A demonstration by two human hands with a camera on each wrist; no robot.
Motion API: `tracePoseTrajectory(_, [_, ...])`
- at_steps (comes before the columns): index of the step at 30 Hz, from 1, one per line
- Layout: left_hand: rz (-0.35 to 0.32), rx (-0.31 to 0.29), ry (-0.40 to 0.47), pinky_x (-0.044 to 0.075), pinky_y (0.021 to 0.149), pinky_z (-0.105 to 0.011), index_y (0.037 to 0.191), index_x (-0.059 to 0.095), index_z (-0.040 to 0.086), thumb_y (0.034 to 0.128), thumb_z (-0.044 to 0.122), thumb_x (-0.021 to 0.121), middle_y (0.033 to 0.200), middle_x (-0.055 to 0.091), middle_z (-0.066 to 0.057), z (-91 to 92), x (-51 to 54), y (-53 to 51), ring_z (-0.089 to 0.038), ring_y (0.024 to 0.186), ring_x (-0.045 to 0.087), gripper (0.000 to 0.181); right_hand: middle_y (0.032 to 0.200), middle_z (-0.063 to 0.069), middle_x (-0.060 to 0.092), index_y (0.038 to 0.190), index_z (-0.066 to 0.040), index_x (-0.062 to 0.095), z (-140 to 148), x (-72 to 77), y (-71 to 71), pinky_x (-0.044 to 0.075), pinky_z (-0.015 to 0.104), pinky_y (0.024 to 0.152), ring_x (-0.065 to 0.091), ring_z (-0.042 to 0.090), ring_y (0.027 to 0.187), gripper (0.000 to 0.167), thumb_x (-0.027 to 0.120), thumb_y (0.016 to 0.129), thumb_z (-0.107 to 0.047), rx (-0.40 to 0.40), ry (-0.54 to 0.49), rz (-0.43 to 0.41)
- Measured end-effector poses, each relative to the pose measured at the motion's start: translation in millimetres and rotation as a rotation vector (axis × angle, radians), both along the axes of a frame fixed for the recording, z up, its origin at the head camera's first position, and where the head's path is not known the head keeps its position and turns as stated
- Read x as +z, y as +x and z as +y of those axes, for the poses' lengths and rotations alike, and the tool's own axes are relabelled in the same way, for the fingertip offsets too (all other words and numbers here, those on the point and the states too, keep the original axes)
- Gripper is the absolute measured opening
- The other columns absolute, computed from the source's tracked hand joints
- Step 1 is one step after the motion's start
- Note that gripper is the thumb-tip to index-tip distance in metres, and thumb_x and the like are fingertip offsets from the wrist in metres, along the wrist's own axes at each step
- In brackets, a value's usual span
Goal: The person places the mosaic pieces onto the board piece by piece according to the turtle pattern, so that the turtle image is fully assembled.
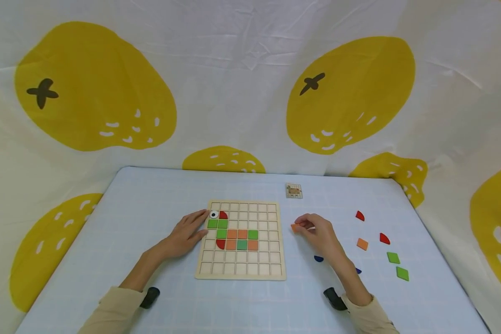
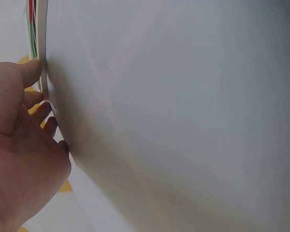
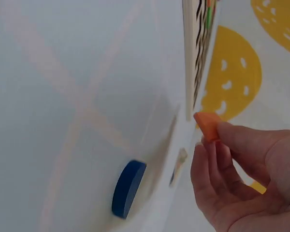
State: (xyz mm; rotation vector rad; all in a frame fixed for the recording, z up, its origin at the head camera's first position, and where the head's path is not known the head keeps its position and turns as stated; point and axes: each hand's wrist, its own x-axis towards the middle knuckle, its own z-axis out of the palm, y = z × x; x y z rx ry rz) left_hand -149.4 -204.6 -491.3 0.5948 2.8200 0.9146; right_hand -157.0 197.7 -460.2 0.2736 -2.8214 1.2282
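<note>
A wooden grid board point(image 1: 268, 269) lies mid-table, holding a pattern of green, orange and red tiles and a round white eye piece point(image 1: 214, 214). Along its left edge rests my left hand point(image 1: 184, 235), fingers extended and touching the frame. In the left wrist view, the thumb and fingertips of the left hand point(image 2: 19, 140) meet the board's side. To the right of the board, my right hand point(image 1: 317, 232) pinches an orange square tile point(image 1: 294, 228) between thumb and fingers. The right wrist view shows that orange tile point(image 3: 208, 125) held above the table.
Loose on the right lie an orange tile point(image 1: 362, 244), red quarter-round pieces point(image 1: 384, 238), green tiles point(image 1: 394, 258) and dark blue pieces point(image 1: 318, 259), one partly behind the right forearm. A small picture card point(image 1: 294, 190) lies behind the board. Patterned cloth point(image 1: 250, 93) hangs beyond the table's back edge.
</note>
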Motion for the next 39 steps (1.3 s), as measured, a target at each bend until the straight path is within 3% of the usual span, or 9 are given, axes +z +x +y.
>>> tracePoseTrajectory(6, [0.002,-0.002,0.002,0.022,0.117,-0.067,0.161,0.03,0.001,0.1074,0.021,0.056,0.164,0.029,-0.021,1.2,0.3,-0.9,-0.046,0.148,0.025,0.063,0.092,0.004,0.069,0.101,-0.004,0.075,-18,-0.4,-1.5,0.057,0.03,0.078,0.065,0.018,0.087,0.009,0.077,0.092,-0.004,0.043,-0.04,0.015])
tracePoseTrajectory(14, [-0.013,0.003,0.008,0.024,0.117,-0.066,0.161,0.03,0.002,0.1072,0.021,0.057,0.165,0.029,-0.021,1.8,2.5,-1.7,-0.045,0.149,0.024,0.063,0.091,0.001,0.069,0.099,-0.005,0.075,-39,-0.3,-5.7,0.056,0.027,0.076,0.064,0.014,0.083,0.01,0.079,0.092,-0.01,0.089,-0.077,-0.032])
tracePoseTrajectory(21, [0.002,0.005,-0.001,0.024,0.118,-0.066,0.16,0.032,0.002,0.1065,0.022,0.058,0.164,0.031,-0.02,1.9,3.8,-2.8,-0.044,0.149,0.026,0.063,0.091,0.001,0.069,0.097,-0.005,0.073,-52,-3.7,-4.6,0.055,0.024,0.073,0.064,0.013,0.08,0.007,0.078,0.092,-0.006,0.159,-0.113,-0.079])
tracePoseTrajectory(32, [0.009,0.002,0.024,0.028,0.117,-0.063,0.158,0.036,-0.001,0.1044,0.018,0.062,0.162,0.035,-0.021,0.3,5.7,-2.9,-0.042,0.148,0.029,0.063,0.086,0.0,0.067,0.098,-0.005,0.073,-63,-10.1,-3.0,0.052,0.024,0.07,0.06,0.012,0.078,0.004,0.075,0.094,-0.006,0.196,-0.089,-0.139])
tracePoseTrajectory(39, [-0.007,0.0,0.039,0.03,0.117,-0.062,0.158,0.036,-0.001,0.1043,0.019,0.063,0.161,0.035,-0.02,-1.6,5.6,-3.7,-0.042,0.148,0.029,0.063,0.094,0.004,0.069,0.099,-0.003,0.075,-66,-8.6,-0.6,0.055,0.03,0.074,0.063,0.014,0.082,0.005,0.074,0.094,-0.005,0.191,-0.067,-0.132])
